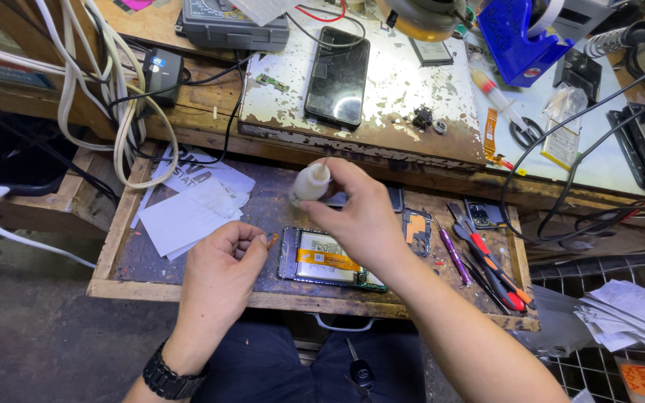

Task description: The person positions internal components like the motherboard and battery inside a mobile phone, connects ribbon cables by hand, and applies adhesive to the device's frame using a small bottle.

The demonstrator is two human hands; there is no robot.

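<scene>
My right hand (356,213) grips a small white plastic bottle (310,182), tilted, above the pulled-out wooden drawer (188,287). My left hand (222,272) pinches a tiny orange-brown part (272,240) between thumb and forefinger, just left of an opened phone (322,257) that lies face down with its battery showing. The bottle hangs a little above and to the right of the tiny part. A black watch sits on my left wrist.
White papers (188,209) lie at the drawer's left. Screwdrivers and tweezers (487,265) and small phone parts (416,230) lie at its right. On the bench above rest a black phone (337,75), a multimeter (233,26), cables (106,89) and a blue tool (513,37).
</scene>
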